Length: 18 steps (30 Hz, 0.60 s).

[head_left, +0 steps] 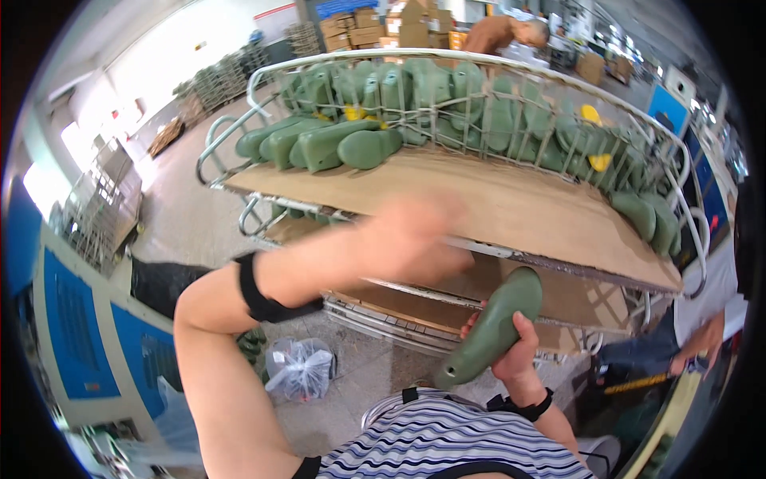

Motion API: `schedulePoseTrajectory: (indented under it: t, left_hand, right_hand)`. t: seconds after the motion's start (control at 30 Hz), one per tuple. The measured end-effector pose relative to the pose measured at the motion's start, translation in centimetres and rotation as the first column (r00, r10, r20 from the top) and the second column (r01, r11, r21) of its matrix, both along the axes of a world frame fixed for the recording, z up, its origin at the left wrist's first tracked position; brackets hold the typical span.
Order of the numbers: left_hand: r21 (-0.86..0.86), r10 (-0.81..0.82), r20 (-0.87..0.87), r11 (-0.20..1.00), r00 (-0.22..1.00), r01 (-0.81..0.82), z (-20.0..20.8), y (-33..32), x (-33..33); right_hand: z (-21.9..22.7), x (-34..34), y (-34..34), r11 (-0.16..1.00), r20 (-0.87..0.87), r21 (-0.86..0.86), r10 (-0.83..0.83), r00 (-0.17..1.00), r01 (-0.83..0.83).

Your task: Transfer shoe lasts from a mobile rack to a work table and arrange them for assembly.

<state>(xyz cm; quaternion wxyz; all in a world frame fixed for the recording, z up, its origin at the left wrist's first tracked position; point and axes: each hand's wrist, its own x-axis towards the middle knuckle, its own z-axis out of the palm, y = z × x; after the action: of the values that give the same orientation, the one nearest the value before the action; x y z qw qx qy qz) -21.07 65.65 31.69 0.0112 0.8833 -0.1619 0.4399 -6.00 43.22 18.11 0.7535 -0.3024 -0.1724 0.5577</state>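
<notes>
My right hand (520, 351) grips a green shoe last (496, 323), its fingers and thumb wrapped round the sides. The last is tilted, its rounded end up toward the cart and a small hole visible near its lower end. My left hand (423, 231) is smeared by motion in front of the cart's top shelf (495, 191), which is lined with brown cardboard. I cannot make out its fingers or anything in them. A row of green shoe lasts (319, 145) lies at the shelf's left, and more lasts (648, 217) sit at its right end.
Behind the shelf, a wire rack (431, 104) holds many lasts, some with yellow parts. Lower shelves extend underneath. A clear plastic bag (302, 369) lies on the floor. Blue-panelled machines (76, 327) stand left. A co-worker's hand (706, 339) shows at right; another person (503, 36) is behind.
</notes>
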Motion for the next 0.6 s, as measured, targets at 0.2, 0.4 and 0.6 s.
schedulePoseTrajectory:
  t: [0.2,0.4,0.6]
  left_hand:
    - [0.264,0.770,-0.503,0.570,0.393,-0.778,7.4,20.9,-6.4]
    - [0.481,0.700,-0.713,0.455,-0.032,-0.749,6.1,25.4,-2.1]
    - [0.462,0.752,-0.658,0.371,-0.031,-0.805,4.7,24.0,0.0]
  right_hand:
    - [-3.4,3.5,-5.9,0.994,0.058,-0.065,-0.085,0.995,0.089]
    - [-6.5,3.9,-10.3,0.921,-0.037,-0.214,-0.342,0.939,0.327]
    - [-9.0,2.8,-12.6,0.890,-0.033,-0.230,-0.412,0.911,0.394]
